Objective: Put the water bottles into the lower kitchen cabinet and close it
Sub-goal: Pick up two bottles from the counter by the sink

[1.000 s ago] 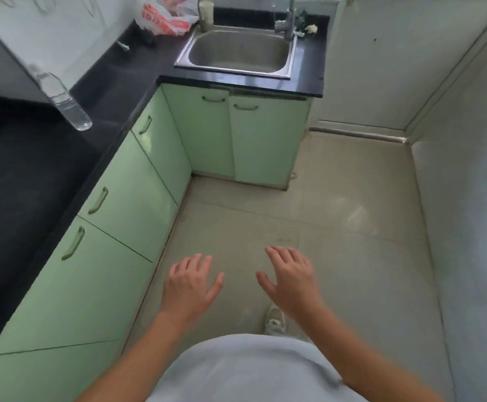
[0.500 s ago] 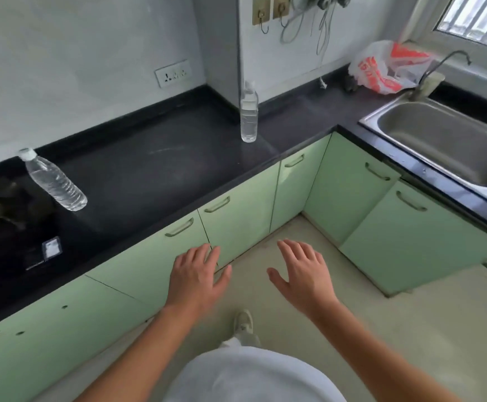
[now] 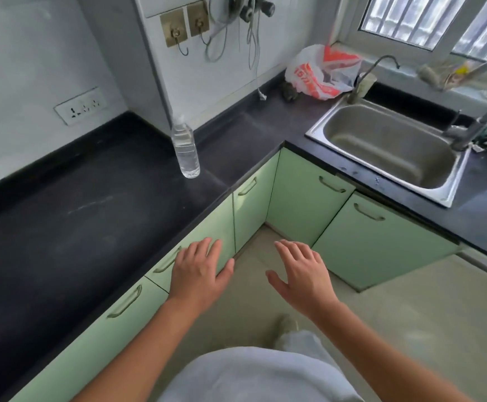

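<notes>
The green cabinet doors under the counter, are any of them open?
Shut, all that show. The green cabinet doors sit flush with one another, and no interior is visible.

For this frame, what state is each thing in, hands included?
Clear plastic water bottle: upright on the black countertop, untouched.
Pale green lower cabinet doors: all shut.
Stainless steel sink: empty, no water running.
Left hand: open, empty.
Right hand: open, empty.

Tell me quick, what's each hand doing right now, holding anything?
Left hand: open, fingers spread, holding nothing, in front of the pale green cabinet doors.
Right hand: open, fingers spread, holding nothing, over the floor.
</notes>
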`<action>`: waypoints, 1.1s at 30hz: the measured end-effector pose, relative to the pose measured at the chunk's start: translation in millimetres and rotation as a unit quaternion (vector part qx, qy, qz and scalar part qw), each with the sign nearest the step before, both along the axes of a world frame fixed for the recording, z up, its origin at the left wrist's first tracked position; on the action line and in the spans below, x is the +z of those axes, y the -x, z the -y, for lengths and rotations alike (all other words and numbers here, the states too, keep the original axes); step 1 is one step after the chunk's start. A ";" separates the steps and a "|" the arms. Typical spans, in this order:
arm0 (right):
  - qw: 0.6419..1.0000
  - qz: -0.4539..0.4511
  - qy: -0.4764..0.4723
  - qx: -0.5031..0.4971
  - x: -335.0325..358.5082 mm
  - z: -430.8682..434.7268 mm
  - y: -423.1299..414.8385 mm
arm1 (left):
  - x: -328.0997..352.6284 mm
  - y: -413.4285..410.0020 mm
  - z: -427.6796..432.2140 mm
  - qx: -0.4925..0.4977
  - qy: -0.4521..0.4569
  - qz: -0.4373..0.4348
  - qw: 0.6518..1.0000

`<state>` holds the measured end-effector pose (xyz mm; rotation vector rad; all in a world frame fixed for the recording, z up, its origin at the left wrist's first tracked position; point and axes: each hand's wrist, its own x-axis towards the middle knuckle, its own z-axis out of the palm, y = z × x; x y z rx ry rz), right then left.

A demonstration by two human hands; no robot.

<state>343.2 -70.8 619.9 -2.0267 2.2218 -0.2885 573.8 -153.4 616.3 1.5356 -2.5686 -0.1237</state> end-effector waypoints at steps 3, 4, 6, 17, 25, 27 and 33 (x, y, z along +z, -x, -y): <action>1.000 0.004 -0.008 0.008 -8.1 31.6 15.1 | -6.4 10.1 24.2 0.019 0.025 -0.004 1.000; 1.000 0.011 -0.014 0.015 -9.7 47.3 19.5 | -6.9 12.3 34.3 0.036 0.018 -0.001 0.999; 0.999 0.025 -0.020 0.035 -9.0 79.9 25.2 | -6.3 13.8 50.6 0.073 0.005 0.006 0.997; 0.963 0.217 -0.080 0.138 3.1 261.9 -16.7 | 12.9 -5.7 82.2 0.304 0.014 0.003 0.953; 0.915 0.391 -0.100 -0.009 4.8 357.8 -76.8 | -1.1 -47.7 107.1 0.340 -0.004 0.004 0.940; 0.905 0.411 -0.104 -0.027 1.6 369.8 -85.5 | -6.9 -56.4 119.8 0.334 -0.012 0.005 0.943; 0.897 0.426 -0.091 -0.075 -9.7 395.9 -101.6 | -32.0 -75.5 157.7 0.281 -0.045 -0.003 0.959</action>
